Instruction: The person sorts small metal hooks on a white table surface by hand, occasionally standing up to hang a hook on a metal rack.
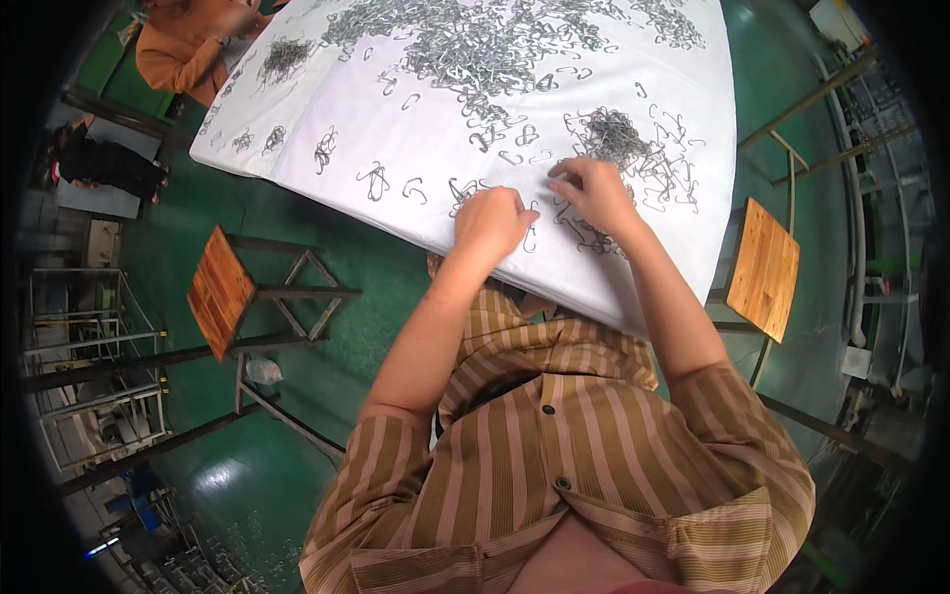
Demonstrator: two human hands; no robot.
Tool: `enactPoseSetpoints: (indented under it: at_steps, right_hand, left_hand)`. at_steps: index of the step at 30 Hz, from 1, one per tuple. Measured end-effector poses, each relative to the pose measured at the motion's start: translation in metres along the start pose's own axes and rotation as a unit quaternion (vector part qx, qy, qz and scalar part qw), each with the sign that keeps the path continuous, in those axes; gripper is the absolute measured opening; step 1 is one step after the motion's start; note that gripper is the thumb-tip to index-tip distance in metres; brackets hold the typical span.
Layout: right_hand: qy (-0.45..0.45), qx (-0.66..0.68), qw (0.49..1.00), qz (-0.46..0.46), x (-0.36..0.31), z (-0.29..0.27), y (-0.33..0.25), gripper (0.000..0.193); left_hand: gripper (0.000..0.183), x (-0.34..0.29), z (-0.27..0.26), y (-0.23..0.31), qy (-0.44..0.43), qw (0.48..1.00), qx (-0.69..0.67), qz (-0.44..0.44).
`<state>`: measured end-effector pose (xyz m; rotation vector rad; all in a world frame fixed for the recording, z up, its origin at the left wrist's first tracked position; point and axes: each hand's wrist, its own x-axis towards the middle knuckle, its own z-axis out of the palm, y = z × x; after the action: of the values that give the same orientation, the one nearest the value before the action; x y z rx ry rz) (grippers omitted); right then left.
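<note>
White cloth is covering the worktop (435, 139), and silvery wire hooks (465, 64) are lying all over its far side. Your left hand (492, 220) is hanging over the near edge, fingers curling inward, with a single hook (531, 241) lying right by the fingertips; whether that grip is pinching it, I cannot tell. Your right hand (591, 198) is hovering to the right and slightly farther in, thumb and forefinger bending toward each other beside a loose cluster (594, 240); whether anything is sitting between them isn't showing either.

Watch those tangles! The dense heap (614, 134) just beyond your right hand is looking interlocked, so one tug could be dragging several pieces along. Your left forearm is crossing the near edge, too, and a careless sweep could be sending hooks to the floor (346, 356).

Now the lie of it: that single hook is running roughly near to far along its length, its near end curling leftward. Around your right hand, the pieces are pointing every which way.
</note>
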<state>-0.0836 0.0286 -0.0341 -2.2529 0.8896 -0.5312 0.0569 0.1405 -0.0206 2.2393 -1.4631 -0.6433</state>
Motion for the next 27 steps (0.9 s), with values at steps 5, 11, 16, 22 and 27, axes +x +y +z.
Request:
enactPoseSetpoints:
  at_steps: [5, 11, 16, 22, 27]
  right_hand:
    - [0.030, -0.024, 0.999, -0.002, -0.037, 0.013, -0.014, 0.013]
    - [0.086, -0.045, 0.995, -0.011, -0.060, 0.028, -0.020, 0.010]
    - [0.128, -0.040, 0.991, -0.005, -0.046, 0.026, -0.016, 0.013]
    - [0.202, -0.156, 0.965, -0.059, 0.008, 0.021, 0.006, 0.019]
    - [0.081, -0.203, 0.975, -0.051, 0.037, 0.032, 0.015, 0.011]
  left_hand:
    - [0.018, 0.001, 0.024, 0.009, 0.028, 0.998, 0.052, -0.008]
    - [0.015, 0.008, 0.028, 0.008, 0.033, 0.999, 0.027, 0.005]
    - [0.012, 0.008, 0.032, -0.005, 0.108, 0.965, -0.229, 0.064]
    - [0.009, 0.012, 0.030, -0.009, 0.145, 0.840, -0.503, 0.143]
    - [0.005, 0.006, 0.022, -0.015, 0.144, 0.825, -0.522, 0.161]
